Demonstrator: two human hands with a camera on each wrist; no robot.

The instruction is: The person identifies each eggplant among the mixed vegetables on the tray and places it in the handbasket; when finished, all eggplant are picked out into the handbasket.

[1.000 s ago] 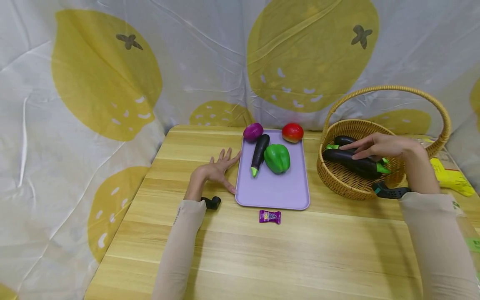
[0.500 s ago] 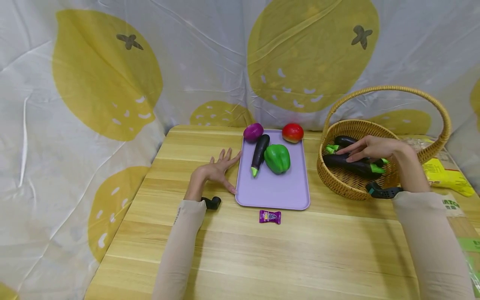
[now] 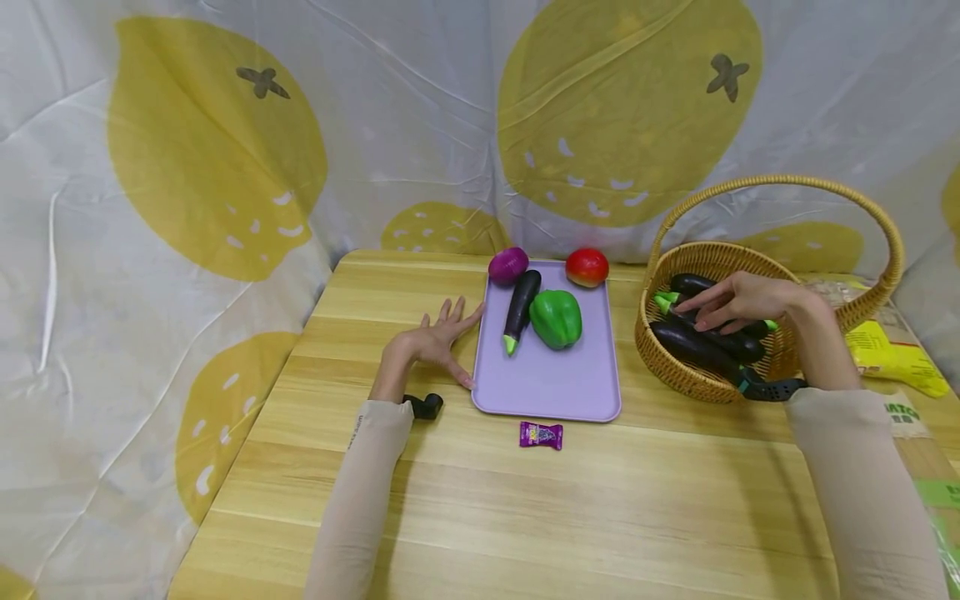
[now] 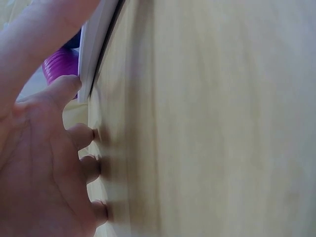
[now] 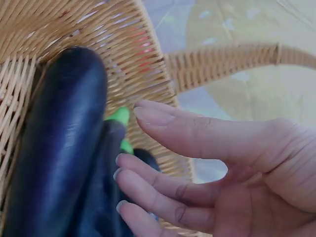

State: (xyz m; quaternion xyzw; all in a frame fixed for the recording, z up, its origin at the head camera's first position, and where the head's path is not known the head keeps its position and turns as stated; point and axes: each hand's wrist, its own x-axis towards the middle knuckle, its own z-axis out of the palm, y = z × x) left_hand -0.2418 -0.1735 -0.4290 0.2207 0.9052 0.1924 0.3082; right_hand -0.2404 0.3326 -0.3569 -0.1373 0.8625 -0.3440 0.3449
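My left hand [image 3: 429, 342] spreads its fingers along the left edge of a lilac tray [image 3: 543, 387], thumb and index finger at the rim. On the tray lie a slim eggplant [image 3: 521, 308] and a green bell pepper [image 3: 556, 320]. A purple onion [image 3: 508, 266] and a red tomato-like fruit [image 3: 587, 267] sit at its far corners. Over a wicker basket [image 3: 678, 375], my right hand [image 3: 753, 300] hovers with thumb and fingers apart and nothing between them. Several dark eggplants lie below it, the front eggplant [image 5: 61, 143] large in the right wrist view; its stem end is hidden.
The basket's tall handle [image 3: 780, 177] arches above my right hand. A purple wrapped candy [image 3: 541, 435] lies in front of the tray. Yellow packaging [image 3: 900, 357] sits right of the basket. A lemon-print curtain [image 3: 420, 108] hangs behind the wooden table [image 3: 600, 517].
My right hand moved slightly left, then let go of the front eggplant, which now lies lower and nearer the basket's front wall. My left hand has stayed at the tray.
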